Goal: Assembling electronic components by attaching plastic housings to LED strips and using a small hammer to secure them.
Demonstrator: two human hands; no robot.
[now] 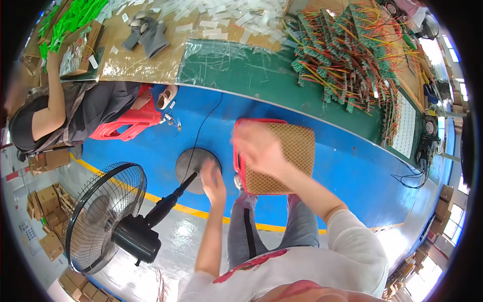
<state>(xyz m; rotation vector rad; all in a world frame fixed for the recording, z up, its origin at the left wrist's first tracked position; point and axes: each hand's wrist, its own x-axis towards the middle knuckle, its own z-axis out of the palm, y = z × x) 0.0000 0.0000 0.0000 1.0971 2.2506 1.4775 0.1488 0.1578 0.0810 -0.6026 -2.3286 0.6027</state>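
My right hand [259,150] is held in the air over a stool with a tan woven seat [297,151] and red edges. Motion blurs it, but its fingers look stretched out and nothing shows in them. To its left, my left hand [213,182] is raised in front of the round dark base [187,160] of a standing fan. Its fingers point up, somewhat smeared, and appear to hold nothing. The hands are apart, and neither visibly grips the stool or the fan.
The black fan's caged head [103,216] stands at lower left. Across the far side runs a green-topped workbench [226,68] with piled wired circuit boards [347,60], white strips [241,15] and grey gloves [146,35]. A co-worker [65,113] sits at left on a red stool [131,123]. A cable [206,118] crosses the blue floor.
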